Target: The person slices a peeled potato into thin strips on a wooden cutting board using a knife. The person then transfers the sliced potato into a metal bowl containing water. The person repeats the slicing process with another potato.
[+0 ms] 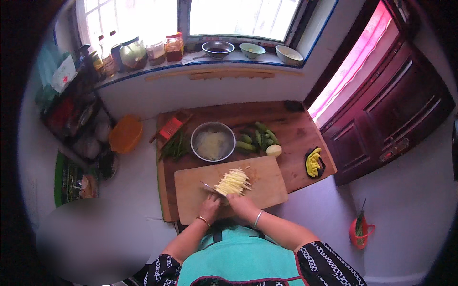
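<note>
A pile of pale yellow cut strips [234,182], which look like potato, lies on a wooden cutting board [191,190]. My right hand [238,204] is closed round the handle of a knife [209,187], whose blade slants leftward along the near side of the strips. Close to the blade, my left hand [209,208] rests low over the board with its fingers curled together; what they hold, if anything, is hidden. Beyond the board stands a metal bowl [193,146] with pale strips in cloudy water. A peeled pale potato [273,150] sits to its right.
Green vegetables [265,136] and green pods [175,147] flank the bowl on the wooden table [296,143]. A dark dish holds yellow pieces [313,162] at the right. Jars [174,46] and bowls [218,47] line the windowsill. An orange basin [126,134] stands left.
</note>
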Action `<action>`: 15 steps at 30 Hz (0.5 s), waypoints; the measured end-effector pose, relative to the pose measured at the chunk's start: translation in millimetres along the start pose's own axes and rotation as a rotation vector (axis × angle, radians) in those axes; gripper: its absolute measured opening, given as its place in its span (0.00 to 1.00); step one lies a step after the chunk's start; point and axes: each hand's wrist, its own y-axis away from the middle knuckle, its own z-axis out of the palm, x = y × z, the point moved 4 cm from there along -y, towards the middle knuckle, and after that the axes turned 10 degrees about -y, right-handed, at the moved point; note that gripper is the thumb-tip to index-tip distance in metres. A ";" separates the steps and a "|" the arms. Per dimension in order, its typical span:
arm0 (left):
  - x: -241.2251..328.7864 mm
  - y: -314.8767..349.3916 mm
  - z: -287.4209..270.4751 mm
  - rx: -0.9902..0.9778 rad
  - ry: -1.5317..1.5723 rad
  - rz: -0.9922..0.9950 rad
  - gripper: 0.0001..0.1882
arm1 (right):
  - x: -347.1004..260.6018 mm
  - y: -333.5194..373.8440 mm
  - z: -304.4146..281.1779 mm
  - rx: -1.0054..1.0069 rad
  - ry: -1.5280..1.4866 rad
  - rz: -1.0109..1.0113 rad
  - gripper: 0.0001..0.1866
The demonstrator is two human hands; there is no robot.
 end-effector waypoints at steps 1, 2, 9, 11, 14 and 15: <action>-1.2 0.7 3.8 0.024 0.020 0.005 0.12 | 8.9 -1.4 4.4 0.031 -0.028 -0.014 0.07; 1.9 -2.7 -2.6 0.072 0.049 0.027 0.13 | 9.4 -1.0 1.7 0.063 -0.059 -0.021 0.07; 1.1 -2.1 -7.1 0.139 0.121 0.059 0.13 | -22.4 0.2 -18.0 -0.024 -0.007 0.003 0.08; -0.1 -3.1 -3.6 0.125 0.107 0.053 0.13 | -5.3 6.5 -1.3 0.046 -0.049 -0.034 0.07; -5.4 -1.5 6.7 0.100 0.104 0.033 0.13 | 5.5 1.9 6.1 0.125 -0.050 -0.073 0.06; -4.5 -0.4 2.6 0.129 0.140 0.037 0.13 | -4.0 0.3 -3.9 0.105 -0.038 -0.084 0.06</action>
